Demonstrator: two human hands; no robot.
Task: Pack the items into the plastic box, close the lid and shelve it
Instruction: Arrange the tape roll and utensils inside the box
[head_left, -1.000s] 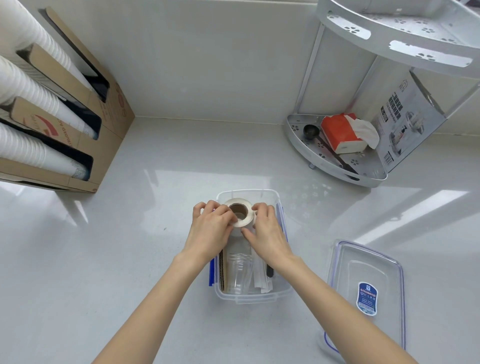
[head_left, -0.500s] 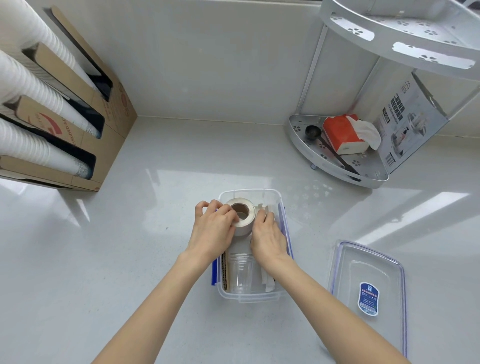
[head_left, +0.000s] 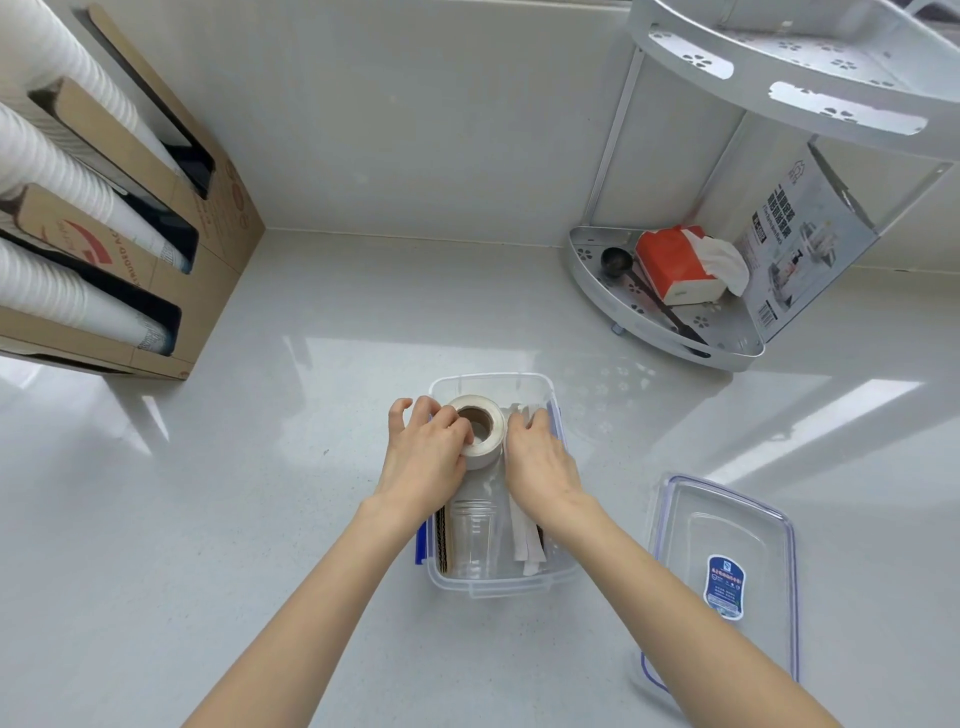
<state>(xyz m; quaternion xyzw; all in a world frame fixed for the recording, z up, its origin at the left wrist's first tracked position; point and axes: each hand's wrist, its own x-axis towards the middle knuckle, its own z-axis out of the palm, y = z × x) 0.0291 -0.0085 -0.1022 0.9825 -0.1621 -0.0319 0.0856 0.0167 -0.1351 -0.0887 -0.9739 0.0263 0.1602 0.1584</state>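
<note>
tape roll (head_left: 480, 430) between both hands, over box (head_left: 488, 584)

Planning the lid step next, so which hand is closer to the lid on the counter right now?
Right. The right hand is in the plastic box, on the side facing the lid; the left hand is at the box's far side.

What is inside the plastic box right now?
In the plastic box: roll of tape, clear cups, white paper strips, dark cardboard edge. Both hands cover its middle.
</note>
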